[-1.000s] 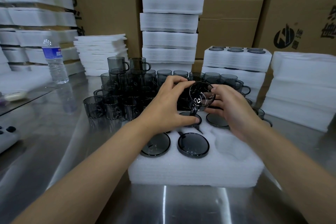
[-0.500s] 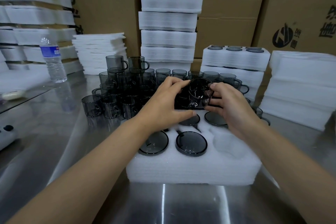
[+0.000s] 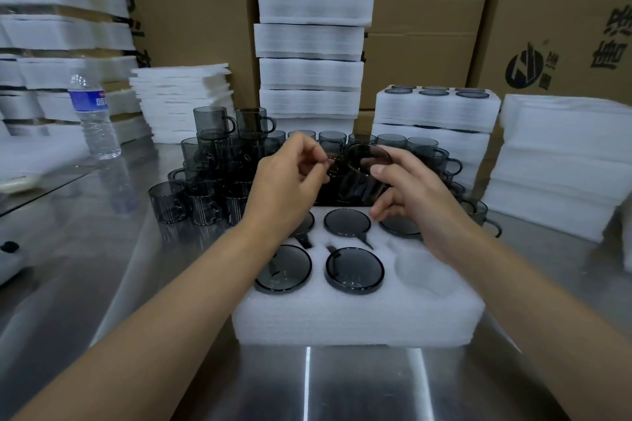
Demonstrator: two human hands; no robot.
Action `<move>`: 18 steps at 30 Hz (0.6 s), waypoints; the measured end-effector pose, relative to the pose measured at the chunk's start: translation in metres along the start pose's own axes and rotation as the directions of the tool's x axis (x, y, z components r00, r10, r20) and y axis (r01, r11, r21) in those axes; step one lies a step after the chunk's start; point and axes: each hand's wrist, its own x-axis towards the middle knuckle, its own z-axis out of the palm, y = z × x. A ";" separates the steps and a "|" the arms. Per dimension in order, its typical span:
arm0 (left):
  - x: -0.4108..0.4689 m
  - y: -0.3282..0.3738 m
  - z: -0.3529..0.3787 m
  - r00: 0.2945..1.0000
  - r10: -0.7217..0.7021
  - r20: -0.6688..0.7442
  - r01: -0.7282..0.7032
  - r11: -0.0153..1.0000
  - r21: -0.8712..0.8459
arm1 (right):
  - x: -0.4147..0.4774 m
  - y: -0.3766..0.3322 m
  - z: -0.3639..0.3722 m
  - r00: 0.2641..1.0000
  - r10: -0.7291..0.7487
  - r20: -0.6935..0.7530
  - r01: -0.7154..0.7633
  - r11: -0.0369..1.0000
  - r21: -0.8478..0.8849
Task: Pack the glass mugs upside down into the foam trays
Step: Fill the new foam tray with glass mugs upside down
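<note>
A smoky glass mug hangs base up above the far edge of the white foam tray. My left hand pinches its handle. My right hand grips its body, thumb on the near side. Several mugs sit upside down in the tray's pockets, among them the front middle one and the back middle one. The front right pocket holds nothing. My hands partly hide the back left and back right mugs.
A crowd of loose mugs stands behind the tray, some stacked. A water bottle stands far left on the steel table. Packed trays, foam stacks and cardboard boxes line the back and right.
The mug has turned from base facing me to base up. My left hand has shifted from the mug's body to pinching its handle, and both hands rose slightly.
</note>
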 end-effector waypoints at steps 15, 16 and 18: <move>0.000 -0.005 0.000 0.999 0.035 -0.021 -0.035 0.999 0.011 | -0.014 -0.007 0.005 0.969 -0.193 0.154 0.244 0.842 -0.481; 0.000 -0.004 0.000 0.999 0.034 -0.034 -0.033 0.999 0.021 | -0.014 -0.008 0.005 0.969 -0.196 0.152 0.246 0.838 -0.487; 0.000 -0.003 0.000 0.998 0.030 -0.051 -0.028 0.999 0.036 | -0.015 -0.010 0.007 0.966 -0.213 0.149 0.259 0.821 -0.509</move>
